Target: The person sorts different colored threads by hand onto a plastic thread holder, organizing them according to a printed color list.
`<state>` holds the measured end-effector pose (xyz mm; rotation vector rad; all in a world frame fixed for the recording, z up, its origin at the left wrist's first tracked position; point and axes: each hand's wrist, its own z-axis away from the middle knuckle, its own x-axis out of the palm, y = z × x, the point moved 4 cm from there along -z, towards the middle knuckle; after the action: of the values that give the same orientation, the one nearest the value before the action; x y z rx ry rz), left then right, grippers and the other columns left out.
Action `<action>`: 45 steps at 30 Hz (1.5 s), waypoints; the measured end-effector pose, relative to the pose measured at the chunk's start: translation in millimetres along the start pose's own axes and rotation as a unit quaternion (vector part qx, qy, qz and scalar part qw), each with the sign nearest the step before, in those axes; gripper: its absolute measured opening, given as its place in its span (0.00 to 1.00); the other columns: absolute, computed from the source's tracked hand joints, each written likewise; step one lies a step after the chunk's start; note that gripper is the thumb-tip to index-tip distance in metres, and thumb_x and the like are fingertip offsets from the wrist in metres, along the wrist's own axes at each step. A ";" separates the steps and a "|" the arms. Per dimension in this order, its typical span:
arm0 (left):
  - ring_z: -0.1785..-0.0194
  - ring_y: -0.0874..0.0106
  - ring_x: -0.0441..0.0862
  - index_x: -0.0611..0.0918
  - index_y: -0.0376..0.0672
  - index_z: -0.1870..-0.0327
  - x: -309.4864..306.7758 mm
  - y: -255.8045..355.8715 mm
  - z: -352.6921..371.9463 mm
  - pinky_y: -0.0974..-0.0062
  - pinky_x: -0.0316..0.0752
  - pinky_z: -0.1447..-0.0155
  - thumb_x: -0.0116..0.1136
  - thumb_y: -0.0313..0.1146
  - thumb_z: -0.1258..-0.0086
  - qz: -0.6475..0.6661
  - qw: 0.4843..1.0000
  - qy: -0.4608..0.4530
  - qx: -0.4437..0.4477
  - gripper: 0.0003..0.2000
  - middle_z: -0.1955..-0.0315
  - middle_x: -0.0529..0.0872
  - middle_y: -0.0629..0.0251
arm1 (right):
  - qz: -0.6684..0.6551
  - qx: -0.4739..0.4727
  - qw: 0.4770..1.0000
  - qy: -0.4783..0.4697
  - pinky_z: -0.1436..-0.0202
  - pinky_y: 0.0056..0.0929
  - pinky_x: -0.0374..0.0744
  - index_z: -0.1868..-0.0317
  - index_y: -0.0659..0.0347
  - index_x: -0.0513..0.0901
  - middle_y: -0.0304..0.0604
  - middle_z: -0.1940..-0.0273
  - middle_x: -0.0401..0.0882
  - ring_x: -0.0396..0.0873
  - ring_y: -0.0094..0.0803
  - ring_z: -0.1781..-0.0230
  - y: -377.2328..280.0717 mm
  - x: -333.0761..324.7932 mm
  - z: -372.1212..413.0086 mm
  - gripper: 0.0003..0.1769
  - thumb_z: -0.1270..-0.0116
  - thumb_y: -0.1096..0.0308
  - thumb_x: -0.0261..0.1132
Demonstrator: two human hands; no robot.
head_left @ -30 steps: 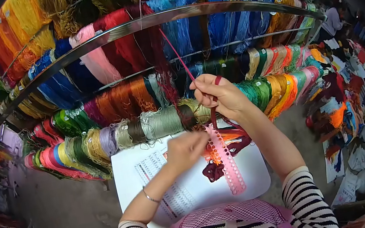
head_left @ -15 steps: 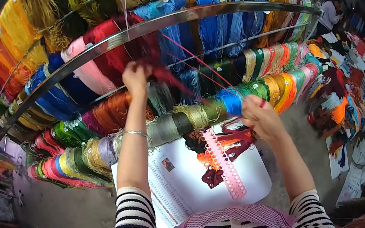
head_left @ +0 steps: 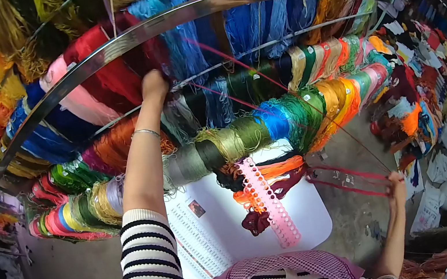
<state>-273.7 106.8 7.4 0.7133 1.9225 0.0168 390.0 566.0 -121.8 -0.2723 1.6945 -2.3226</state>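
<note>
My right hand (head_left: 397, 185) is stretched far out to the lower right, its fingers closed on dark red thread (head_left: 351, 170). Long strands run from it, one up and left toward the rack, others in a loop to the mat's edge. My left hand (head_left: 155, 86) is raised at the dark red skeins (head_left: 143, 56) hanging on the rack; it looks curled round dark red thread, with the fingertips mostly hidden. Below lies a pink strip with holes (head_left: 268, 202), with orange, black and dark red threads beside it.
A curved metal rail (head_left: 202, 7) crosses the rack in front of the upper skeins. A lower row of skeins (head_left: 192, 162) hangs over the white board (head_left: 311, 213), which bears a printed sheet (head_left: 191, 232). Loose threads and papers (head_left: 439, 169) pile up at the right.
My right hand has swung from near the lower skeins out to the lower right, drawing the dark red thread long. My left hand stays up by the red skeins, its fingers now turned out of sight.
</note>
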 end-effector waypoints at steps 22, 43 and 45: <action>0.58 0.77 0.79 0.85 0.37 0.60 -105.8 164.7 197.2 0.79 0.72 0.53 0.57 0.29 0.32 0.406 0.898 -0.119 0.120 0.08 0.63 0.84 0.66 | -0.197 0.039 0.827 -0.525 0.69 0.21 0.74 0.29 0.62 0.58 0.54 0.39 0.72 0.75 0.43 0.42 -100.8 218.8 204.2 0.46 0.30 0.33 0.25; 0.70 0.79 0.78 0.81 0.36 0.63 -117.8 173.4 343.5 0.80 0.73 0.59 0.55 0.32 0.29 0.697 0.627 -0.347 -0.030 0.08 0.76 0.82 0.67 | -0.112 -0.050 0.847 -0.517 0.78 0.13 0.63 0.36 0.67 0.66 0.49 0.41 0.75 0.82 0.28 0.55 -109.8 254.9 231.8 0.23 0.24 0.61 0.50; 0.73 0.82 0.75 0.80 0.36 0.62 -108.4 160.0 352.5 0.82 0.72 0.58 0.56 0.32 0.29 0.687 0.622 -0.370 -0.058 0.08 0.79 0.79 0.69 | -0.124 -0.047 0.850 -0.510 0.79 0.13 0.61 0.42 0.66 0.71 0.51 0.44 0.77 0.82 0.29 0.55 -117.9 258.9 231.5 0.19 0.25 0.62 0.52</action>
<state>126.8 81.2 -14.4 1.6207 0.2321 0.6810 201.6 310.3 61.6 -1.4972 1.2090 -1.6407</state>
